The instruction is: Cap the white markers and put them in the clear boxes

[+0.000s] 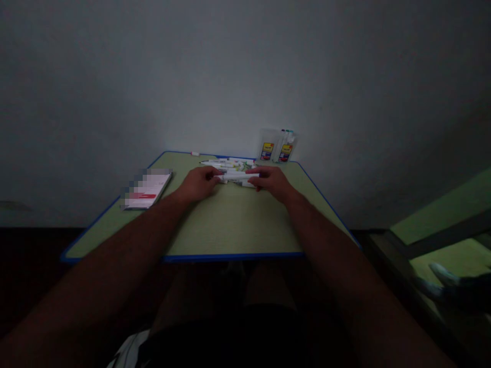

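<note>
A white marker (pixel 237 176) lies level between my two hands, above the middle of the desk's far half. My left hand (pixel 201 181) pinches its left end between thumb and fingers. At its other end, the fingers of my right hand (pixel 271 180) are closed on it. Behind and beneath my fingers, several white markers (pixel 226 164) with coloured ends lie in a loose heap. Part of the heap is hidden by my hands.
Two clear marker cases (pixel 267 148) stand against the wall at the back right, and the right one holds several markers (pixel 287 134). A small white-and-red piece (pixel 195 153) sits at the back left. A partly blurred-out flat item (pixel 149 190) lies at the left of the blue-edged desk (pixel 233 230).
</note>
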Demonstrator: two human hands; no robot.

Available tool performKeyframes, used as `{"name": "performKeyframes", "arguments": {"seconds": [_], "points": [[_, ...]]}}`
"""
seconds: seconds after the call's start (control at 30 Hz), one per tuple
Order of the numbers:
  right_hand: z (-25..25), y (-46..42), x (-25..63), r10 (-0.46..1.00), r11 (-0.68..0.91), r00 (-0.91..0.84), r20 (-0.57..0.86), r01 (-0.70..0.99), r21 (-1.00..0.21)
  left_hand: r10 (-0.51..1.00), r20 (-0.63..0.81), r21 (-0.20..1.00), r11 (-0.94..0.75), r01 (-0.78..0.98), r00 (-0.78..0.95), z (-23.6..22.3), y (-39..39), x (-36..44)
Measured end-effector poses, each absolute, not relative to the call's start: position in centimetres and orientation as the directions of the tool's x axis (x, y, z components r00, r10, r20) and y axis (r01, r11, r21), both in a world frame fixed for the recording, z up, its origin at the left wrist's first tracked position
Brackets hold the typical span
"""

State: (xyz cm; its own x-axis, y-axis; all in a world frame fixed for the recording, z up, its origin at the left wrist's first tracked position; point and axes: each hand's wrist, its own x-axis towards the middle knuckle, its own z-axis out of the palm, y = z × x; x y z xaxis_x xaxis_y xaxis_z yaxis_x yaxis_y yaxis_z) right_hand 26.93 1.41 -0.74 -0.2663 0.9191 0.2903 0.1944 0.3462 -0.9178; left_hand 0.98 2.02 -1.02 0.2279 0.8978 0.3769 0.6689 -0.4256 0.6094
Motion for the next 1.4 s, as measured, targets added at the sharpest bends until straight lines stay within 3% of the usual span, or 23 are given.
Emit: {"name": "performKeyframes", "arguments": {"seconds": [0.27, 0.5, 0.73, 1.4], "points": [[-1.3, 2.1, 27.3, 0.959, 0.283, -0.135, 0.249, 0.400, -0.872, 0.885, 0.440, 0.683, -0.440, 0.582, 0.153, -0.7, 1.6, 1.3], [-1.7, 2.3, 27.3, 0.974, 0.227, -0.114, 0.197, 0.441, -0.868, 0.887, 0.440, 0.805, -0.459, 0.375, 0.141, 0.1, 0.8, 2.1], [-1.4, 1.9, 27.1, 0.977, 0.211, -0.125, 0.172, 0.460, -0.863, 0.883, 0.433, 0.839, -0.469, 0.276, 0.181, -0.3, 0.8, 2.4], [-1.1, 1.9, 27.1, 0.974, 0.225, -0.112, 0.195, 0.492, -0.841, 0.885, 0.434, 0.823, -0.466, 0.324, 0.169, -0.1, 0.7, 2.3]]}}
